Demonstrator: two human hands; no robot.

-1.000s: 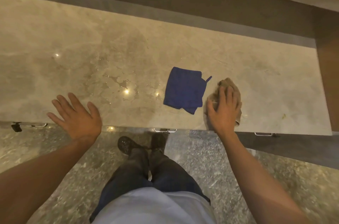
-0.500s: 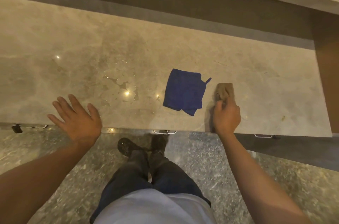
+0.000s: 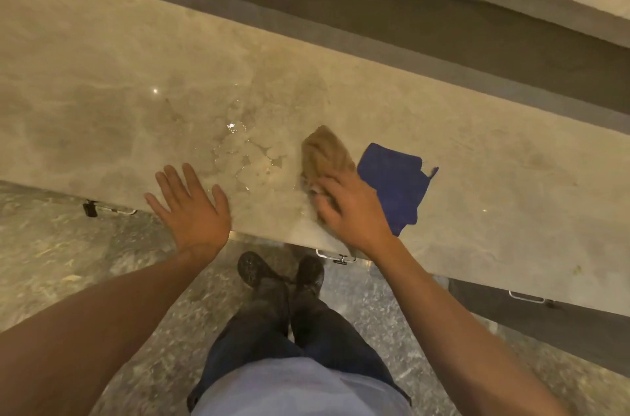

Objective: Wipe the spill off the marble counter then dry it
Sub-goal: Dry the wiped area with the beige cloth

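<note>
A wet spill [image 3: 245, 156] of clear liquid glistens on the beige marble counter [image 3: 102, 102] near its front edge. My right hand [image 3: 351, 207] presses a tan cloth [image 3: 324, 153] flat on the counter, just right of the spill, between the puddle and a blue cloth [image 3: 395, 180]. The blue cloth lies loose on the counter to the right of my hand, partly under my wrist. My left hand [image 3: 191, 207] rests at the counter's front edge with fingers spread, just left of the spill, holding nothing.
A dark recessed ledge [image 3: 375, 23] runs along the back of the counter. Metal drawer handles [image 3: 335, 257] stick out below the front edge. My legs and dark shoes [image 3: 283, 272] stand on a speckled stone floor [image 3: 68, 262].
My right hand carried the tan cloth from the right of the blue cloth to its left, beside the spill. The view shifted, so the counter now looks tilted. My left hand stays at the edge.
</note>
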